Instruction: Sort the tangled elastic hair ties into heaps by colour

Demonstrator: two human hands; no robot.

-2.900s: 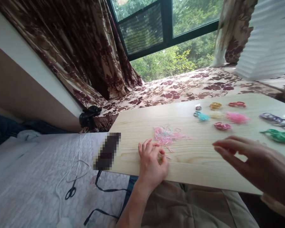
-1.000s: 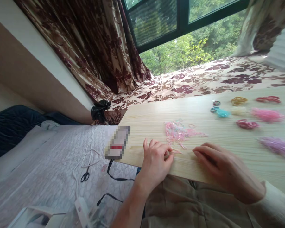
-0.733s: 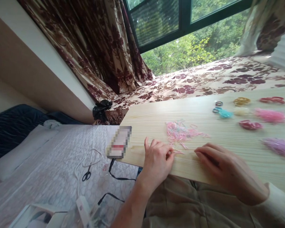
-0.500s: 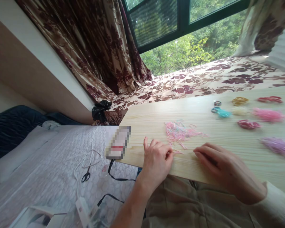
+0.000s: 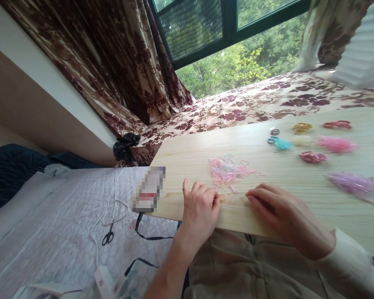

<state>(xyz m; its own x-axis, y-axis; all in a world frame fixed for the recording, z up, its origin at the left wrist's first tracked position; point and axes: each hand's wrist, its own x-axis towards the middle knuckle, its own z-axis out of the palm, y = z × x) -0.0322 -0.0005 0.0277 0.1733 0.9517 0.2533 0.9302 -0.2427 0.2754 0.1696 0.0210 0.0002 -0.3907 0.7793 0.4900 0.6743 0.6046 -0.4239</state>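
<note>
"Starting at the grip, how is the left hand (image 5: 201,207) being held?"

"Its thumb and forefinger are being curled close together, but the tips are being partly hidden, so whether they meet, or whether a strand is being gripped, cannot be told. The right hand (image 5: 283,216) is being held low, thumb and forefinger brought together, nothing being seen between them."

"What is being risked?"

"With the pastel heap (image 5: 224,170) being so tangled, neighbouring strands could be dragged along when one is being pulled. Pale pieces could be lost against the pale board (image 5: 180,153), or swept over its near edge by the left palm."

"And where is the heap being seen from the grip?"

"Just beyond the left fingertips, a few stray strands being scattered beside them. Its loose tail is being stretched past the right fingertips, apart from them. Farther out, the lilac bundle (image 5: 355,183) is being seen, well apart from the heap."
</note>
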